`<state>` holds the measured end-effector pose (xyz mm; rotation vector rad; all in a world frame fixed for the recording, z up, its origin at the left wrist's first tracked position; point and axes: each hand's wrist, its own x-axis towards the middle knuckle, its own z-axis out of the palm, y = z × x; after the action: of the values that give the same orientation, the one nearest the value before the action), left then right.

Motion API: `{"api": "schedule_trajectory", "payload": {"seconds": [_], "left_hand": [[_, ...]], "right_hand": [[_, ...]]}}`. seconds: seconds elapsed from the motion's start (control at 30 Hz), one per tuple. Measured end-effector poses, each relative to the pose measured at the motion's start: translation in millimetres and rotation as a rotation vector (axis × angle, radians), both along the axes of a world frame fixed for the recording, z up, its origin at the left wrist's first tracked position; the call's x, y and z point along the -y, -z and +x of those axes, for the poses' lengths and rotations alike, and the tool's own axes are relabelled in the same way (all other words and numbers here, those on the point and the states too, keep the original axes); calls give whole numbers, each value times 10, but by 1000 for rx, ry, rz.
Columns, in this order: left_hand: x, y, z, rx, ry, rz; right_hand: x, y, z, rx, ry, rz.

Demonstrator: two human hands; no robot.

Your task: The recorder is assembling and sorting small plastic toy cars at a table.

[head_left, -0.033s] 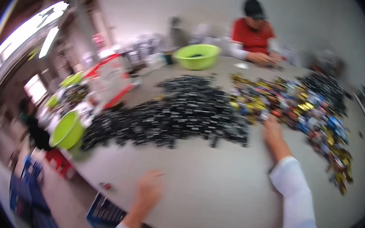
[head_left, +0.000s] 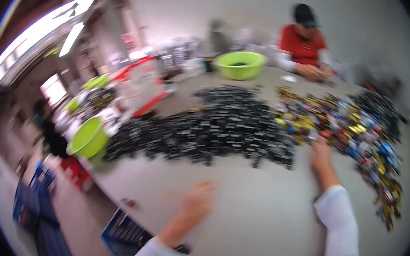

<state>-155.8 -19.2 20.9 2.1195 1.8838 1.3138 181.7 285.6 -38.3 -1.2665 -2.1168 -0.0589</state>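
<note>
My right hand (head_left: 321, 156) reaches to the near edge of a pile of small colourful pieces (head_left: 336, 122), gold, silver, blue and red. Its fingertips meet the pieces there; blur hides whether they grip one. My left hand (head_left: 199, 202) hovers over the bare near part of the pale table (head_left: 256, 207), its fingers smeared by motion. Beyond and between the hands spreads a wide heap of small black pieces with light marks (head_left: 220, 127). Both piles are too blurred for me to name the kind of piece.
Green basins stand at the far side (head_left: 240, 66) and left edge (head_left: 88, 137). A red-and-white bag (head_left: 142, 85) lies behind the black heap. Across the table sits a person in red (head_left: 305, 46). A blue crate (head_left: 123, 233) is below the near-left edge.
The whole view has shifted, so the table and piles appear farther right. My left hand has moved right and slightly farther forward. My right hand stays at the colourful pile's edge.
</note>
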Motion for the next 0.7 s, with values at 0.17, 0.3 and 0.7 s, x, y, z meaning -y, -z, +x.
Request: {"api": "schedule_trajectory", "payload": {"seconds": [0.17, 0.3, 0.7], "left_hand": [[-1530, 16, 1025, -375, 244, -49], [-1910, 500, 1339, -513, -11, 66], [-1013, 352, 1189, 344, 73, -53]], "right_hand": [[282, 19, 355, -155, -40, 158], [190, 166, 386, -141, -25, 136], [1189, -569, 301, -634, -96, -715]]}}
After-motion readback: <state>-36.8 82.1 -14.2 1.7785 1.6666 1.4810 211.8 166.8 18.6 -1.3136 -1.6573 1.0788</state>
